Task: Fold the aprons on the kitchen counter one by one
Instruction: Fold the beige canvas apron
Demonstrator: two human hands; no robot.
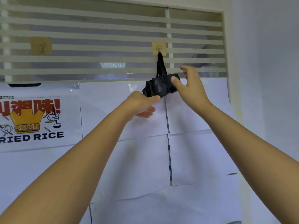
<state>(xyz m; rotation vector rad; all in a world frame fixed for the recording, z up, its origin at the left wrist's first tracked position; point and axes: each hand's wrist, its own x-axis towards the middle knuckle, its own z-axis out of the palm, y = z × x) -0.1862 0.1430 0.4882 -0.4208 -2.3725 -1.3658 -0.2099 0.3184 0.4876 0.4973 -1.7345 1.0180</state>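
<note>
The left hand (139, 104), fingers loose, props a thumb under the rolled black apron (159, 86); the right hand (192, 88), fingers spread, thumbs its end. It hangs between them from the hook (159, 49) above: seemingly folded and stowed. Other aprons unseen.

Your left forearm (84, 152) and right forearm (252, 139) bare, your left hand (140, 104) and right hand (192, 88) bare, thumbnails short.
</note>
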